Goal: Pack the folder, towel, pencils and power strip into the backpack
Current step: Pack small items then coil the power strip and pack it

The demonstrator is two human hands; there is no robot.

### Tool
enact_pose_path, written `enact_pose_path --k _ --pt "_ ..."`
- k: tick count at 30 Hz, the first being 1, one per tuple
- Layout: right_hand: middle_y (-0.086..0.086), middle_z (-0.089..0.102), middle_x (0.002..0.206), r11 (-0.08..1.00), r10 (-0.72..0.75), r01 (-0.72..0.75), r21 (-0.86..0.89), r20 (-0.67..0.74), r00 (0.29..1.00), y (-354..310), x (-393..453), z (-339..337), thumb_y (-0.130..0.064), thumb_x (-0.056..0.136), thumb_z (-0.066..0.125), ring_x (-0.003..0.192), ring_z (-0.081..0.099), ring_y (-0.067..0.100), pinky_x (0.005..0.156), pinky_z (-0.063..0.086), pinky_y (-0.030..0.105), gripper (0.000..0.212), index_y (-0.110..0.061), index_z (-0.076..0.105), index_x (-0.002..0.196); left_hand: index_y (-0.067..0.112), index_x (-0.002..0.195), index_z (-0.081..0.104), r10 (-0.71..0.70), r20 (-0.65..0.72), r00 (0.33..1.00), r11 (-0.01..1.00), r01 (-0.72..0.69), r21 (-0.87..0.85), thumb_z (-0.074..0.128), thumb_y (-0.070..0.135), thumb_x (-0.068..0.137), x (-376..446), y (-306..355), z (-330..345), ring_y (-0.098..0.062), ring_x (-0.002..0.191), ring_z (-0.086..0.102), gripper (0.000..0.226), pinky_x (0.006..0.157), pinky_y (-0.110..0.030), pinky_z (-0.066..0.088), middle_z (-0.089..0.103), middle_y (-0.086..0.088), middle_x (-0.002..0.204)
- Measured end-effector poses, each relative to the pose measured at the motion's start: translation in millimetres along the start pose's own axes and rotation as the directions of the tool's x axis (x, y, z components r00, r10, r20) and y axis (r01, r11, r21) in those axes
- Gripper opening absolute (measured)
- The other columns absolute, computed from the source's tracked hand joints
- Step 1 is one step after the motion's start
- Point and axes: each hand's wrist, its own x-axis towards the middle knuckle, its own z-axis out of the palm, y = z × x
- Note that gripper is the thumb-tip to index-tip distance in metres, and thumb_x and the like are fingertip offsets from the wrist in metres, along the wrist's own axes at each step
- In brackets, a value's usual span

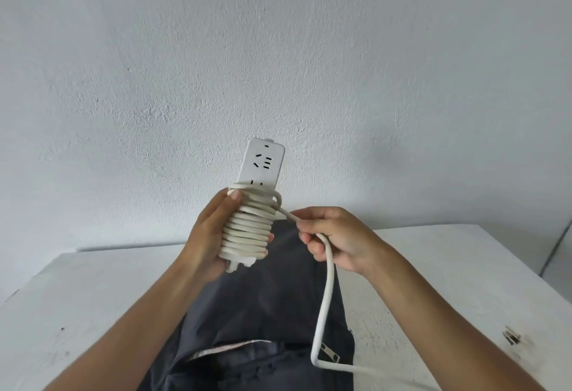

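My left hand grips a white power strip held upright above the table, thumb on the top turn of its cord. Several turns of the white cord are wound around the strip's lower half. My right hand grips the loose part of the cord just right of the coil; from there the cord hangs down and bends off toward the lower right. Below both hands lies the dark grey backpack flat on the white table, with a zipper line showing near its near end. Folder, towel and pencils are not in view.
A pale textured wall rises behind the table's far edge. A small dark chipped mark sits on the tabletop at the right. Bare white tabletop shows on both sides of the backpack.
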Motion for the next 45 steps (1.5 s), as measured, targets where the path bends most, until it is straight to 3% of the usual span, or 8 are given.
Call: enact_pose_path --k 6,9,17,21,27,32,38,45 --pt "0.007 0.047 0.063 0.826 -0.289 0.267 -0.496 0.034 0.957 -1.3 -26.9 20.5 -0.005 0.098 0.049 0.036 0.036 0.008 0.039 0.033 0.02 0.028 -0.025 0.061 0.114 -0.005 0.117 0.059 -0.073 0.005 0.997 0.994 0.073 -0.085 0.065 0.053 0.078 -1.1 5.7 -2.1 -0.037 0.071 0.066 0.07 0.06 -0.043 0.055 0.064 -0.025 0.095" --pt "0.004 0.047 0.062 0.77 -0.337 0.303 -0.562 0.046 0.94 -5.9 -36.2 24.5 -0.006 0.098 0.049 0.036 0.035 0.008 0.039 0.033 0.021 0.03 -0.021 0.061 0.121 0.001 0.103 0.07 -0.098 0.033 0.995 0.986 0.102 -0.129 0.077 0.056 0.062 -1.9 9.8 -3.5 -0.036 0.068 0.067 0.069 0.059 -0.042 0.055 0.067 -0.022 0.088" --pt "0.001 0.048 0.058 0.818 -0.286 0.254 -0.516 0.018 0.958 -13.7 -48.7 19.1 -0.004 0.097 0.051 0.039 0.035 0.008 0.04 0.03 0.02 0.031 -0.015 0.061 0.124 -0.004 0.112 0.063 -0.034 0.009 0.999 0.998 0.035 -0.047 0.058 0.049 0.083 -5.3 12.5 -12.2 -0.037 0.072 0.066 0.06 0.062 -0.044 0.053 0.067 -0.025 0.096" --pt "0.006 0.055 0.064 0.901 -0.277 0.254 -0.352 -0.017 0.961 -5.0 -47.2 22.6 -0.002 0.098 0.047 0.043 0.058 0.018 0.038 0.043 0.022 0.026 -0.015 0.063 0.115 -0.007 0.125 0.047 0.111 -0.031 0.993 0.993 -0.11 0.048 0.055 0.041 0.092 -0.7 8.2 -6.5 -0.047 0.081 0.059 0.059 0.066 -0.052 0.051 0.056 -0.039 0.113" --pt "0.011 0.055 0.069 0.983 -0.165 0.158 -0.092 -0.071 0.984 3.8 -41.0 18.5 0.003 0.097 0.046 0.04 0.035 0.008 0.035 0.023 0.016 0.027 -0.007 0.064 0.114 0.014 0.112 0.052 0.18 -0.157 0.971 0.929 -0.115 0.353 0.059 0.037 0.088 0.5 -4.6 13.1 -0.032 0.068 0.066 0.034 0.052 -0.04 0.054 0.066 -0.022 0.09" --pt "0.011 0.056 0.069 0.985 -0.137 0.119 -0.121 -0.145 0.98 16.6 -39.5 17.6 0.002 0.097 0.047 0.038 0.033 0.007 0.035 0.021 0.016 0.024 -0.007 0.067 0.106 0.017 0.117 0.049 -0.066 -0.05 0.997 0.801 0.083 0.593 0.055 0.035 0.094 6.7 -2.1 16.3 -0.01 0.068 0.068 0.031 0.057 -0.023 0.052 0.067 -0.007 0.091" --pt "0.009 0.059 0.067 0.985 -0.153 0.135 -0.109 -0.181 0.972 18.5 -41.7 18.0 0.001 0.096 0.048 0.038 0.034 0.008 0.035 0.021 0.017 0.021 -0.004 0.066 0.105 0.014 0.107 0.061 -0.356 -0.018 0.934 0.757 0.299 0.581 0.06 0.039 0.076 11.8 4.5 13.7 -0.019 0.084 0.065 0.04 0.075 -0.034 0.051 0.069 -0.01 0.099" --pt "0.01 0.061 0.071 0.97 -0.181 0.15 -0.191 -0.156 0.971 7.6 -43.4 22.1 0.001 0.097 0.048 0.038 0.037 0.007 0.037 0.022 0.018 0.026 -0.009 0.061 0.117 0.009 0.087 0.067 -0.297 -0.111 0.949 0.884 0.317 0.343 0.045 0.049 0.094 9.9 -8.9 30.6 -0.018 0.061 0.065 0.046 0.055 -0.027 0.051 0.069 -0.006 0.072"
